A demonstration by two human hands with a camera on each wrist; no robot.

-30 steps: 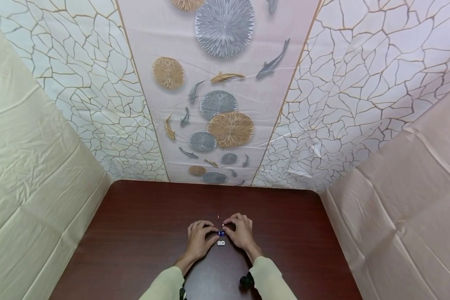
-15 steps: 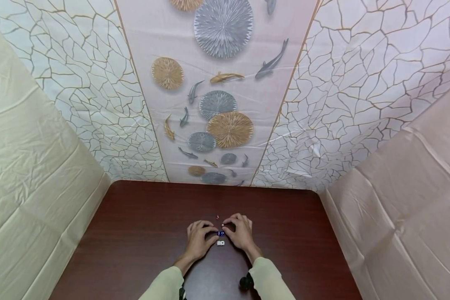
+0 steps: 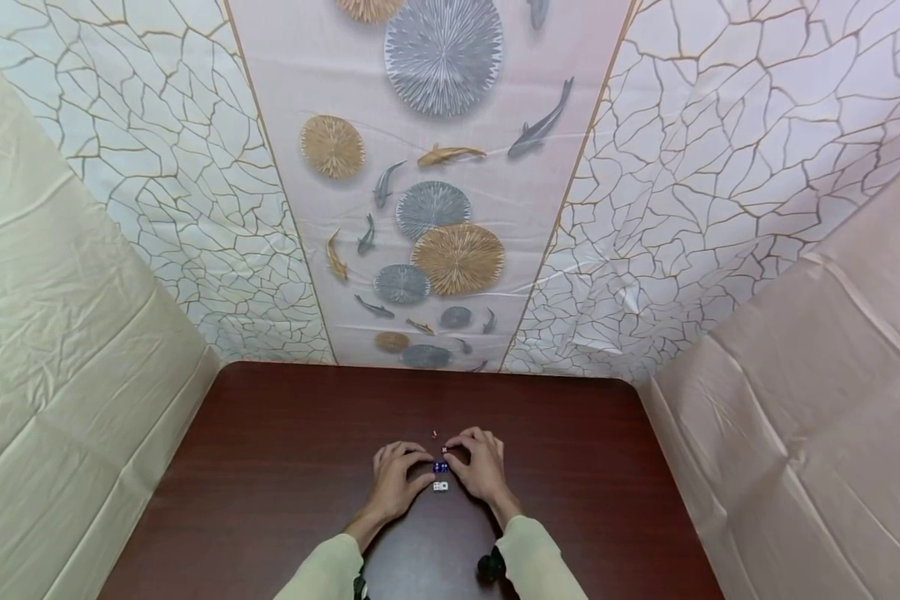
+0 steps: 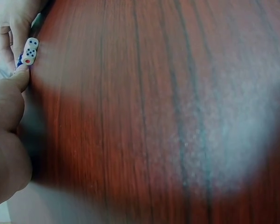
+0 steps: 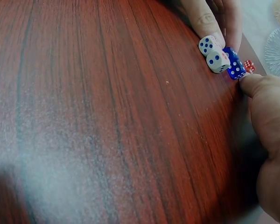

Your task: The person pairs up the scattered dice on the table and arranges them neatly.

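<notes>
Near the table's middle, two white dice (image 3: 440, 486) lie side by side, with two blue dice (image 3: 440, 467) just beyond them. My left hand (image 3: 393, 483) is at the left of the blue dice, thumb and forefinger spread apart. From the right, my right hand (image 3: 482, 468) pinches a small red die (image 3: 445, 450) between thumb and forefinger, just beyond the blue pair. Another small red die (image 3: 434, 434) lies farther back. In the right wrist view a blue die (image 5: 236, 65) shows behind the white dice (image 5: 217, 60), and a red die (image 5: 249, 66) appears past the thumb.
The dark reddish-brown table (image 3: 285, 425) has its far edge against a patterned cloth backdrop (image 3: 435, 333). Beige padded panels flank it on the left (image 3: 60, 375) and right (image 3: 795, 400). A black round wrist device (image 3: 491, 566) sits at the right cuff.
My left thumb and forefinger have parted slightly from the blue dice. The right hand stays at the small red die, and the dice keep their places. The head view has shifted slightly.
</notes>
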